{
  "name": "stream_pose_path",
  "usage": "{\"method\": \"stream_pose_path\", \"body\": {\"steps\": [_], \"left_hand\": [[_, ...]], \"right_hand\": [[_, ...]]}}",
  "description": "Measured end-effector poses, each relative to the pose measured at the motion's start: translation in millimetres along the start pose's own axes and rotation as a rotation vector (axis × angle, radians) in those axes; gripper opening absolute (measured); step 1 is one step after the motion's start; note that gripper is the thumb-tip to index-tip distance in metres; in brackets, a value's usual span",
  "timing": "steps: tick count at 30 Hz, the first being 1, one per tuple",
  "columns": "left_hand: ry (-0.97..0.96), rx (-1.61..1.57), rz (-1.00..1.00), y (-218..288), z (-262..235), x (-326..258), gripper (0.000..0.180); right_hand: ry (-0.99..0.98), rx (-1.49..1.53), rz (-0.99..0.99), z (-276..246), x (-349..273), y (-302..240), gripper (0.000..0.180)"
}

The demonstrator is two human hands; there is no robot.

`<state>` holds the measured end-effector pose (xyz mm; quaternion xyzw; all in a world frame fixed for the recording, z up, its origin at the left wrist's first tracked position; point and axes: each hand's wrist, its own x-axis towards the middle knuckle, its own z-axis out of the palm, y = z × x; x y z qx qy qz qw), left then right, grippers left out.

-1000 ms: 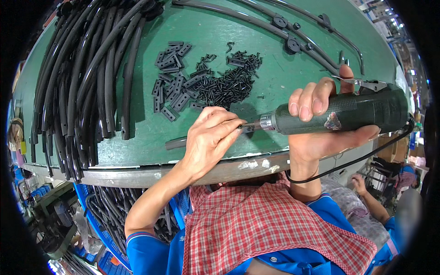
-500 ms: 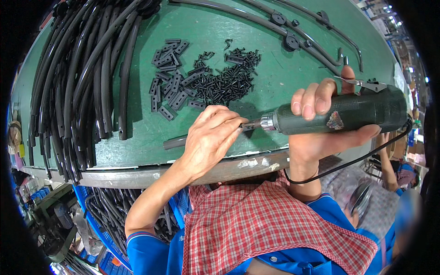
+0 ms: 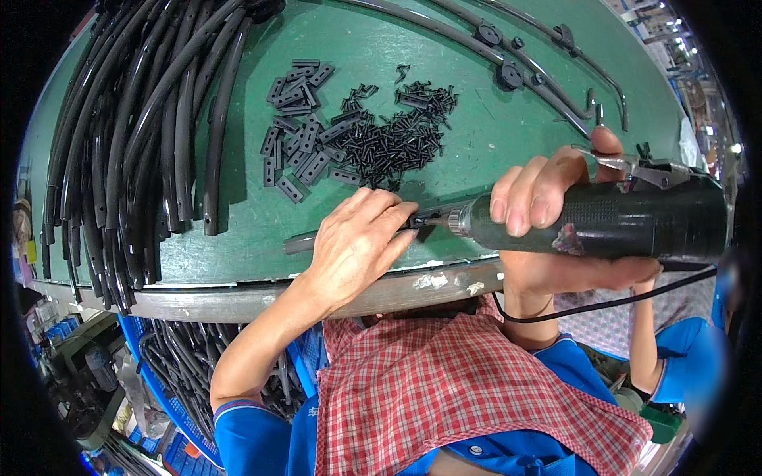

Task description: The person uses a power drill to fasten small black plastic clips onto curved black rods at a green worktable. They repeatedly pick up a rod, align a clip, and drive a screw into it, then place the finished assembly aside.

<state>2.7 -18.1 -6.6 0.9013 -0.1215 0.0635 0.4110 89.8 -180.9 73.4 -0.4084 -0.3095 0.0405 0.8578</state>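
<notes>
My left hand [image 3: 359, 243] is closed around a dark tube [image 3: 300, 243] lying near the table's front edge; the tube's left end sticks out past the wrist. By my left fingertips a small black piece [image 3: 421, 220] shows on the tube. My right hand [image 3: 533, 197] wraps round a dark green powered screwdriver [image 3: 611, 220], held level with its nose pointing left. Its silver collar [image 3: 460, 220] sits just right of that piece, and the bit reaches to it. Whether a screw is under the bit is hidden. A metal lever [image 3: 655, 170] runs along the screwdriver's far side.
Loose black screws [image 3: 397, 139] and small black drilled blocks [image 3: 298, 151] lie beyond my left hand. Long curved black tubes [image 3: 151, 119] are heaped at left. Several tubes with round fittings [image 3: 508, 75] lie far right. A black cord [image 3: 603, 308] trails below the screwdriver. A co-worker's arm [image 3: 644, 341] shows at right.
The screwdriver's rear end has swung toward me and right, so it lies more level. My left hand stays on the tube, nearly still. The co-worker at right has shifted.
</notes>
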Motion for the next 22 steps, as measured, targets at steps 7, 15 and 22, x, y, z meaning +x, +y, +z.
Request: {"method": "stream_pose_path", "body": {"steps": [7,15,22], "left_hand": [[0.066,-0.039,0.049,-7,8,-3,0.029],[0.094,-0.052,0.050,-5,8,-4,0.026],[0.034,0.008,0.035,5,7,-3,0.031]], "right_hand": [[-0.198,-0.104,0.073,1,3,15,0.096],[-0.253,0.028,0.218,9,11,18,0.077],[0.252,0.286,0.190,-89,-39,-66,0.082]]}}
